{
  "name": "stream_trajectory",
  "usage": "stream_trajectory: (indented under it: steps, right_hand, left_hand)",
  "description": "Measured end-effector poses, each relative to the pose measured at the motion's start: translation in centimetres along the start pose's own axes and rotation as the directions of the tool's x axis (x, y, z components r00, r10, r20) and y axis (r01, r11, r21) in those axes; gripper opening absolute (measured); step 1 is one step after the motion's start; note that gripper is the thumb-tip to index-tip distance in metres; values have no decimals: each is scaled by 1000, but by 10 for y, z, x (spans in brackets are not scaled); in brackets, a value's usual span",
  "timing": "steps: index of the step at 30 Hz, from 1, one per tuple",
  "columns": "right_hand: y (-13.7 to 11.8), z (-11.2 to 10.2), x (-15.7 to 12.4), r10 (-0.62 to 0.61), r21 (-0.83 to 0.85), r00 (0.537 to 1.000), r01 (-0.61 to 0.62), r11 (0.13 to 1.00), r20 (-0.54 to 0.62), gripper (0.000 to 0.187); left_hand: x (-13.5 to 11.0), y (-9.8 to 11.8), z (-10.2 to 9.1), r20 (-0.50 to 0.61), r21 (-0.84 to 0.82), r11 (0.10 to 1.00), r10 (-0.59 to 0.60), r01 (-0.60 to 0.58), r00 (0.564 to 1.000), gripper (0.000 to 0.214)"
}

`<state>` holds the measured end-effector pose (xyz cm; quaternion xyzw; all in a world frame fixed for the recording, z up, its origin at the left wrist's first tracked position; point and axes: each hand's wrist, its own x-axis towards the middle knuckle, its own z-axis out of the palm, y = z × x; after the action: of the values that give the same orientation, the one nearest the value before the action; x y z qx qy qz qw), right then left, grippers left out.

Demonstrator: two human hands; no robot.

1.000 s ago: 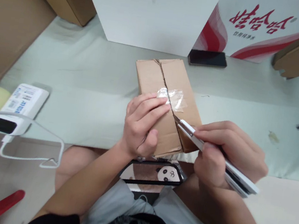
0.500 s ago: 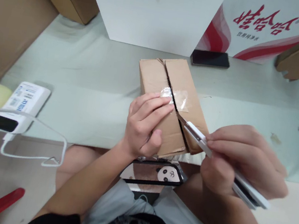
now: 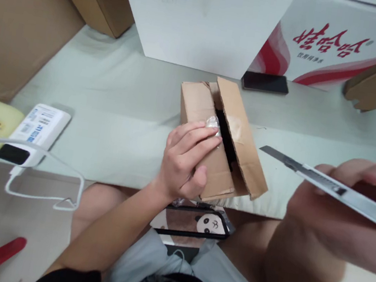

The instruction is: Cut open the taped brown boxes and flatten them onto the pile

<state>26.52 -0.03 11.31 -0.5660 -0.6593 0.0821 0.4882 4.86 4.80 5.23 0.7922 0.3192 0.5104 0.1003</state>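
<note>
A small brown cardboard box [image 3: 242,154] lies at the near edge of the pale green table [image 3: 115,106]. Its right flap stands lifted, with a dark gap along the middle seam and cut clear tape on both flaps. My left hand [image 3: 185,162] presses down on the box's left flap, fingers curled over it. My right hand [image 3: 339,215] is closed round a white utility knife [image 3: 326,185]. The knife hangs in the air to the right of the box, blade out and pointing left, clear of the cardboard.
A black phone [image 3: 265,82] lies behind the box, by a white board [image 3: 199,15] and a red-and-white carton [image 3: 333,45]. Large cardboard boxes [image 3: 18,21] stand at left. A white power bank [image 3: 35,132] with its cable sits at the left edge. A panda-print phone [image 3: 193,219] rests on my lap.
The knife has come out of the box's seam and moved up and to the right. The tape is cut through and the right flap has sprung up. My left hand stayed put.
</note>
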Motion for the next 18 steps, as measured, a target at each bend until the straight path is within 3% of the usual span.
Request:
stream_trajectory:
  steps: [4,9,11,13,18]
  right_hand:
    - [12,13,11,77,-5,996,-78,997,-53,19]
    - [45,26,7,159,-68,944,-187,980,-290,19]
    - [64,30,4,225,-150,951,-260,954,-213,31]
    - [82,35,1,300,-265,952,-304,915,-58,46]
    - [103,48,-5,422,-439,896,-328,837,137,60]
  left_hand:
    - [1,-2,1,-12,0,1000,0,0,1000,49]
    - [6,-19,-5,27,57,998,-3,2,1000,48]
    - [8,-31,-11,19,82,996,-26,25,999,49]
    - [9,-44,-19,1,84,995,-56,56,998,50]
    - [3,-79,-39,-108,5,975,-220,222,970,49]
